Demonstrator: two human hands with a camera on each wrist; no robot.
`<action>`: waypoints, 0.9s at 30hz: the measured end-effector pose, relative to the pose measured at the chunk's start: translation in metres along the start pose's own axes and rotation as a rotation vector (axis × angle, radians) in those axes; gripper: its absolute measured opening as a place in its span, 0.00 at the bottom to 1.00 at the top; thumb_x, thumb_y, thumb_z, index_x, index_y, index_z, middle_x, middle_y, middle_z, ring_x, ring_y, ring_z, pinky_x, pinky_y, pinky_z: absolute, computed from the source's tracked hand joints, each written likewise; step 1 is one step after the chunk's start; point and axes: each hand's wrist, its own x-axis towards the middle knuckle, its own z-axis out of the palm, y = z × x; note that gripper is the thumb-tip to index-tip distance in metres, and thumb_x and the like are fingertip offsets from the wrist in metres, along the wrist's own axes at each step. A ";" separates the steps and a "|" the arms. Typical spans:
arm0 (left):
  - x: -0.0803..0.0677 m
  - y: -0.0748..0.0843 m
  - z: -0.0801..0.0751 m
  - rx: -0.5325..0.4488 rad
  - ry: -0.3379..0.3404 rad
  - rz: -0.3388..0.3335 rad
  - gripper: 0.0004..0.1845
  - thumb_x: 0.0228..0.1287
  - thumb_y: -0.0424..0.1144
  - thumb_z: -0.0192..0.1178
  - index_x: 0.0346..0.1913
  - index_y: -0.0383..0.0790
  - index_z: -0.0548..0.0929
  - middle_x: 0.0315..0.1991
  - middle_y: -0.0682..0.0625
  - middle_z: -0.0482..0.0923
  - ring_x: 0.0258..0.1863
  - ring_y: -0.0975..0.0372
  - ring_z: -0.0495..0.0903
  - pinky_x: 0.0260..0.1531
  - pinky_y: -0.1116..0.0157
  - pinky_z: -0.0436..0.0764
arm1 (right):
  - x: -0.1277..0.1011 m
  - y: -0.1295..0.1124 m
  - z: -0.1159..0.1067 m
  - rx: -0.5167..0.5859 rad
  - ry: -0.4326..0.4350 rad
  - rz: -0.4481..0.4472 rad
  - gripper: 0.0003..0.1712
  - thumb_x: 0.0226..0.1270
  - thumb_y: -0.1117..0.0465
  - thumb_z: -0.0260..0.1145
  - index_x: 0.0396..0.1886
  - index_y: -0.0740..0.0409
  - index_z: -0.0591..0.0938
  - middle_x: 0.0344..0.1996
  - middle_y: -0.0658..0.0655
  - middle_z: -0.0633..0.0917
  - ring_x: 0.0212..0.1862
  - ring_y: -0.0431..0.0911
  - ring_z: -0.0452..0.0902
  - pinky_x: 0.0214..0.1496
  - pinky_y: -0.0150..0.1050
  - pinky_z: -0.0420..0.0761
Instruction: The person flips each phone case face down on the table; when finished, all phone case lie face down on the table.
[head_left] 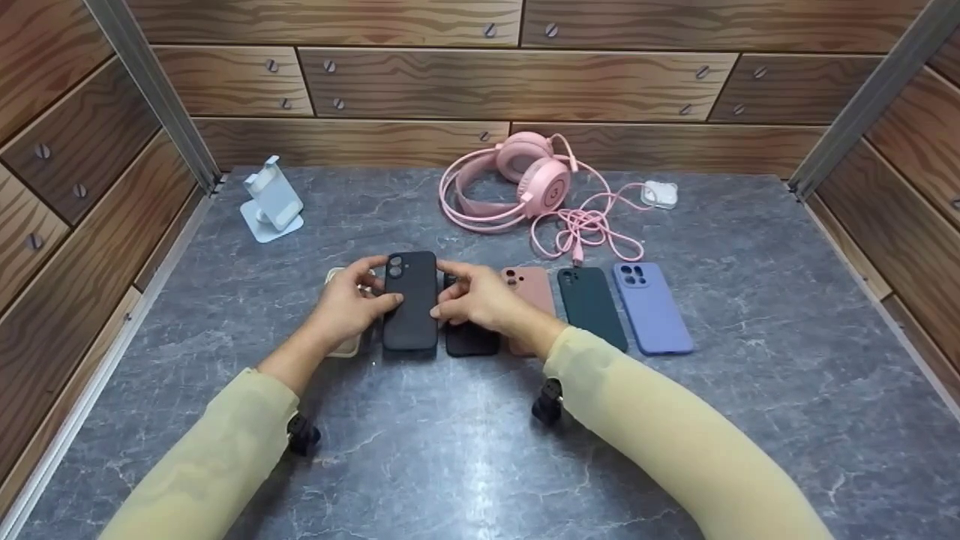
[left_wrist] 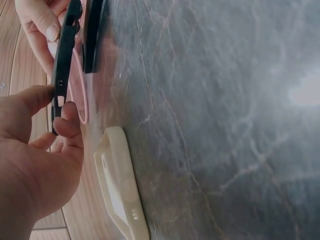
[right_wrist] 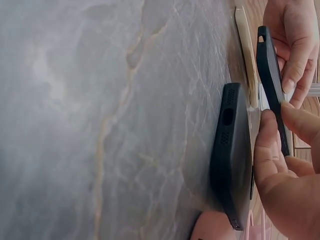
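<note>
A black phone case [head_left: 410, 304] is held just above the grey marble table [head_left: 465, 450], gripped at its two long edges. My left hand [head_left: 377, 283] pinches its left edge between thumb and fingers; my right hand [head_left: 442, 289] pinches the right edge. In the left wrist view the held case [left_wrist: 62, 55] sits between my left hand's [left_wrist: 57, 106] thumb and fingers. The right wrist view shows the same case [right_wrist: 272, 85] edge-on in my right hand [right_wrist: 280, 122]. A second black case [head_left: 469, 341] lies flat under my right hand. A cream case [head_left: 345, 347] lies below my left hand.
To the right in the row lie a pink case [head_left: 531, 289], a dark green case [head_left: 591, 306] and a lavender case [head_left: 652, 307]. Pink headphones [head_left: 525, 180] with a coiled cable, a small white box [head_left: 660, 193] and a white phone stand [head_left: 271, 201] stand at the back. Wooden walls enclose the table.
</note>
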 end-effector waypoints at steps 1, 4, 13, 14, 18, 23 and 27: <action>0.000 0.000 0.000 0.001 -0.004 -0.008 0.34 0.59 0.37 0.69 0.69 0.42 0.70 0.43 0.42 0.76 0.34 0.57 0.77 0.33 0.66 0.78 | 0.000 0.000 -0.001 -0.015 -0.008 0.000 0.49 0.54 0.71 0.75 0.74 0.54 0.63 0.33 0.58 0.84 0.31 0.48 0.83 0.35 0.40 0.83; 0.000 0.000 0.001 -0.005 -0.008 -0.024 0.35 0.58 0.37 0.69 0.69 0.43 0.70 0.44 0.42 0.76 0.35 0.57 0.77 0.33 0.66 0.78 | 0.000 0.000 -0.003 -0.066 -0.027 0.000 0.50 0.54 0.69 0.75 0.75 0.52 0.62 0.33 0.58 0.84 0.32 0.48 0.84 0.31 0.38 0.81; 0.001 -0.004 0.006 -0.022 -0.011 -0.046 0.35 0.59 0.36 0.69 0.69 0.41 0.69 0.45 0.41 0.74 0.33 0.58 0.77 0.32 0.66 0.79 | 0.004 0.005 -0.003 -0.143 -0.038 0.007 0.51 0.53 0.70 0.75 0.75 0.53 0.61 0.32 0.57 0.84 0.28 0.45 0.81 0.26 0.35 0.77; 0.002 -0.005 0.007 -0.032 -0.013 -0.052 0.35 0.59 0.35 0.69 0.69 0.41 0.69 0.45 0.41 0.74 0.33 0.58 0.77 0.31 0.66 0.79 | 0.005 0.006 -0.003 -0.149 -0.039 0.007 0.50 0.53 0.70 0.75 0.75 0.53 0.62 0.32 0.56 0.83 0.28 0.44 0.81 0.26 0.34 0.77; 0.002 -0.007 0.009 -0.078 -0.016 -0.078 0.35 0.59 0.33 0.68 0.69 0.41 0.68 0.45 0.41 0.72 0.32 0.58 0.76 0.30 0.66 0.79 | 0.006 0.009 -0.003 -0.183 -0.039 -0.007 0.50 0.52 0.70 0.76 0.75 0.53 0.62 0.30 0.55 0.83 0.27 0.43 0.80 0.25 0.34 0.77; 0.003 -0.008 0.012 -0.107 -0.010 -0.092 0.35 0.58 0.32 0.68 0.69 0.41 0.69 0.45 0.41 0.71 0.31 0.59 0.75 0.27 0.66 0.78 | 0.007 0.010 -0.002 -0.212 -0.031 -0.024 0.51 0.51 0.69 0.76 0.75 0.55 0.62 0.28 0.53 0.82 0.26 0.42 0.77 0.24 0.33 0.77; 0.004 -0.008 0.012 -0.104 -0.023 -0.100 0.35 0.60 0.32 0.68 0.69 0.43 0.68 0.46 0.41 0.71 0.32 0.59 0.75 0.28 0.66 0.78 | 0.006 0.009 -0.001 -0.230 -0.021 -0.023 0.51 0.50 0.69 0.77 0.74 0.54 0.63 0.27 0.53 0.81 0.24 0.41 0.76 0.24 0.33 0.77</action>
